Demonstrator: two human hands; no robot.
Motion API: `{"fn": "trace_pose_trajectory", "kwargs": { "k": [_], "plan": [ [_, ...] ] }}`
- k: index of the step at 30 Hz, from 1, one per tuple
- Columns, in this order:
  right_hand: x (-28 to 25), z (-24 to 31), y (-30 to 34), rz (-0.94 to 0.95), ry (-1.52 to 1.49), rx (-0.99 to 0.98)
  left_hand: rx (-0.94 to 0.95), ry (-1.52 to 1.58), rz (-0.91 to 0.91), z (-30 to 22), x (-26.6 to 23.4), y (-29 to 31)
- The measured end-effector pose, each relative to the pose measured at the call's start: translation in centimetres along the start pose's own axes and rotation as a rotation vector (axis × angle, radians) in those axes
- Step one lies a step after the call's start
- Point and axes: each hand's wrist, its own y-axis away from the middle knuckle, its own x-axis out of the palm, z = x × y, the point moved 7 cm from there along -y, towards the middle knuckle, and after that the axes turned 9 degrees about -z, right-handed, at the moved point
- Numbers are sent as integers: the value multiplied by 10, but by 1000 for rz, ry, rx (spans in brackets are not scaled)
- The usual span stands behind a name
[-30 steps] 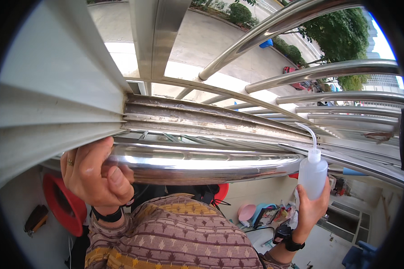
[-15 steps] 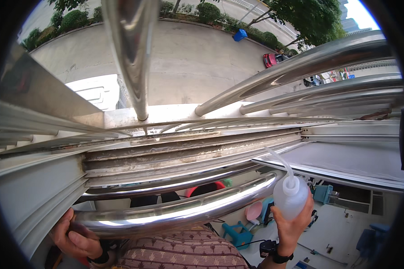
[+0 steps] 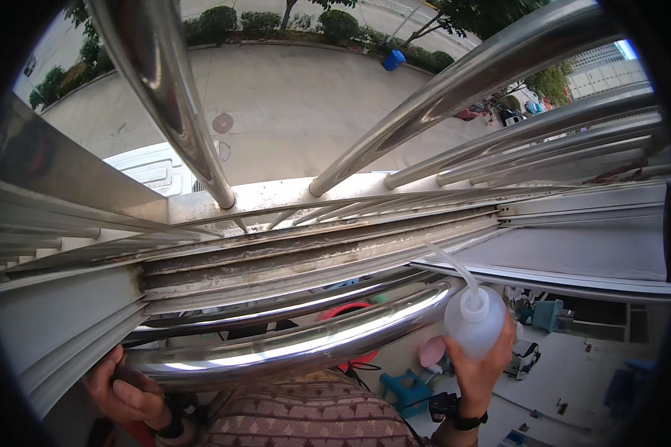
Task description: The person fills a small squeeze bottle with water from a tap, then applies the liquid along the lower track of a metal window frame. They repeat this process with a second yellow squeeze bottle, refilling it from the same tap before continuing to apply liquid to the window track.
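Note:
A translucent white squeeze bottle (image 3: 476, 328) with a bent spout stands upright in my right hand (image 3: 483, 369), whose fingers wrap round its body. Its spout tip points left, over the dirty window track (image 3: 313, 261). Brown grime lies along the grooves of that track. My left hand (image 3: 130, 391) is curled at the left end of the thick shiny metal rail (image 3: 298, 356), by the white window frame (image 3: 67, 320). Its fingers grip the rail's end; some of them are hidden behind it.
Metal security bars (image 3: 395, 112) rise beyond the track, above a paved yard far below. A sliding window panel (image 3: 589, 242) lies to the right. Under the rail a blue-green stool (image 3: 406, 391), a pink basin (image 3: 431, 350) and a red basin (image 3: 358, 361) stand on the floor.
The bottle in my right hand has shifted slightly left, and its spout tip with it. My head view has turned a little. The left hand stays at the rail.

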Motion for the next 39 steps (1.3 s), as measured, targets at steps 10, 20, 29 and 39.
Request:
{"fn": "trace_pose_trajectory", "kwargs": {
  "k": [10,20,29,39],
  "plan": [
    [25,-22,33,-156,-498,333,174,-71,-12,-26,10,-25],
    [11,-2,115,-158,-1284,338,245,-71,-29,-30,12,-26],
    [-78,-48,256,-380,-1159,580,63,75,148,-8,15,-26],
    [-170,-120,433,-751,-961,922,-151,189,212,35,34,-35]
  ]
}}
